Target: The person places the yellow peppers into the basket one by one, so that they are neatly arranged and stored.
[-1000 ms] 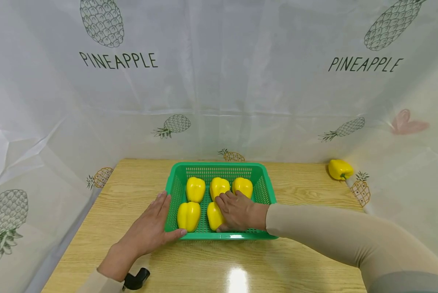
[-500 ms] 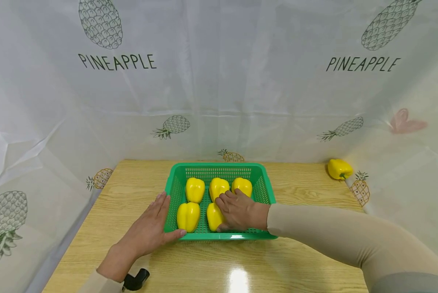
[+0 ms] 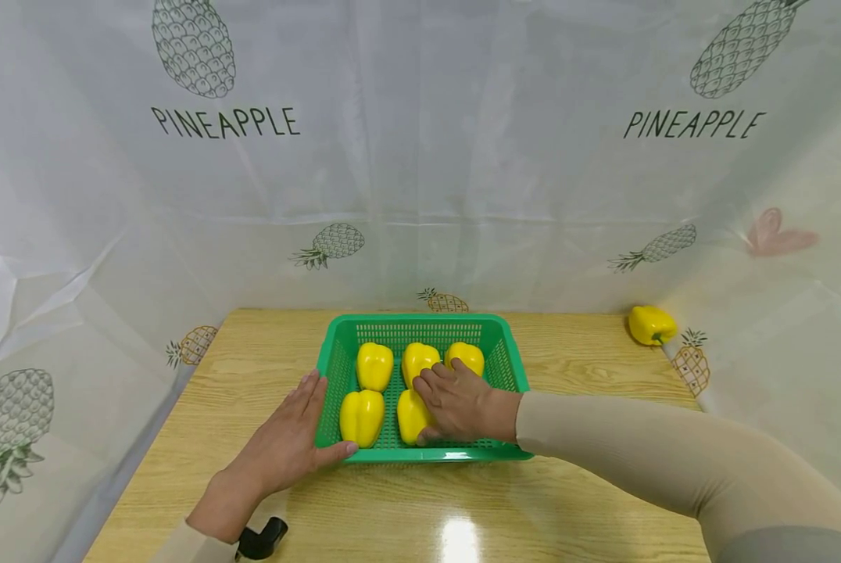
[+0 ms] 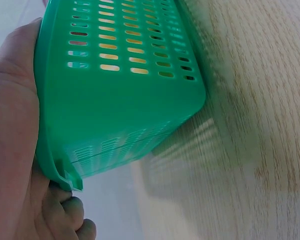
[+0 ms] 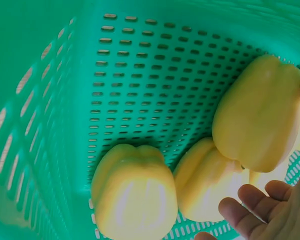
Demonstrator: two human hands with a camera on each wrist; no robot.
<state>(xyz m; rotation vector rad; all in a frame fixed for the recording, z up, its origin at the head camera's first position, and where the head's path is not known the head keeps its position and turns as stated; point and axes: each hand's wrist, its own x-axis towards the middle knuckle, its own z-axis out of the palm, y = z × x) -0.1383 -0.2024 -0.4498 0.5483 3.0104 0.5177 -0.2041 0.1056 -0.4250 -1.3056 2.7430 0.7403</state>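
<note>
A green perforated basket (image 3: 420,318) stands on the wooden table and holds several yellow bell peppers. My left hand (image 3: 283,446) rests on its near left corner, fingers straight along the left rim and thumb on the front rim. In the left wrist view, fingertips (image 4: 72,212) show beyond the basket's corner. My right hand (image 3: 459,403) reaches inside and grips the front middle bell pepper (image 3: 409,418), thumb on the near side and fingers on the far side. That pepper (image 5: 260,115) shows between thumb and fingers in the right wrist view; its right part is hidden from the head view.
Three bell peppers line the back row, among them the back left one (image 3: 374,366). Another pepper (image 3: 362,418) sits at the front left. One more yellow pepper (image 3: 652,325) lies outside, at the table's (image 3: 364,508) far right corner. Pineapple-printed sheeting (image 3: 449,172) surrounds the table.
</note>
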